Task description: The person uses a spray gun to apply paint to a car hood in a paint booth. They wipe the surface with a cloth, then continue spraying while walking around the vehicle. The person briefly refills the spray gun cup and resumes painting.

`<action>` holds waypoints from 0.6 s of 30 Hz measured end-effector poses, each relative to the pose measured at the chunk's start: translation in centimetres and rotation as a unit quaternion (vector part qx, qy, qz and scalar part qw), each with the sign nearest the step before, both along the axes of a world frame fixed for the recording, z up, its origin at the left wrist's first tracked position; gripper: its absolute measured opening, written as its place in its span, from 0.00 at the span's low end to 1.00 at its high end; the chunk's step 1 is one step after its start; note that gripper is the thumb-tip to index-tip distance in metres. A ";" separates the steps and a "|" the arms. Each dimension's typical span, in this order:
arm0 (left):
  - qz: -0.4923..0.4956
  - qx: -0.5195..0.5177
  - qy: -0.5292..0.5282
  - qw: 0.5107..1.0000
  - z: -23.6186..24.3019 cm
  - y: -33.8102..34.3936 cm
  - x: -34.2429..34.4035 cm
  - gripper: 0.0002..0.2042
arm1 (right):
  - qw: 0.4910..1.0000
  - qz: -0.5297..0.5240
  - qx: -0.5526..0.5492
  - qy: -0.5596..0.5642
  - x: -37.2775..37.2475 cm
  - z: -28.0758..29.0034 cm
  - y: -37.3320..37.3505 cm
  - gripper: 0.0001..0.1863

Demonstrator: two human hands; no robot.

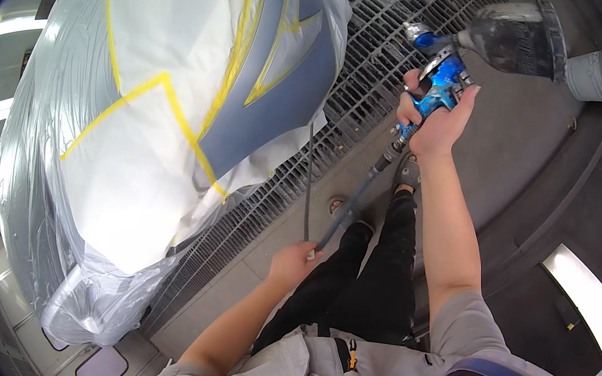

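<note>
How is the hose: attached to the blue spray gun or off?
Attached: the hose runs up to the fitting below the spray gun in the right hand.

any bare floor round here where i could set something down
Bare floor shows between the right forearm and the curved wall base. Left of it is crowded: spray gun, air hose, left hand, legs and masked panel.

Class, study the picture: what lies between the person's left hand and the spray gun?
In the head view, a hose runs from the left hand up to a coupling below the spray gun.
</note>
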State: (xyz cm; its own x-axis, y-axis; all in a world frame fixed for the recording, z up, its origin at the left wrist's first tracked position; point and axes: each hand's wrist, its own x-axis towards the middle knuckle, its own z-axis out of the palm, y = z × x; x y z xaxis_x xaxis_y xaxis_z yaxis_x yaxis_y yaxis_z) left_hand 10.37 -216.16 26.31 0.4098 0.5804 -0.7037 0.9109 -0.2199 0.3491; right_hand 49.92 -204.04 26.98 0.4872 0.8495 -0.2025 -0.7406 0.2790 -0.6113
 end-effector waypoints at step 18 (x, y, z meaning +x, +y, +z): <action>0.050 0.033 -0.057 0.997 2.6 6.5 12.9 0.20 | 0.996 0.038 0.040 -0.067 10.1 -0.7 13.4 0.49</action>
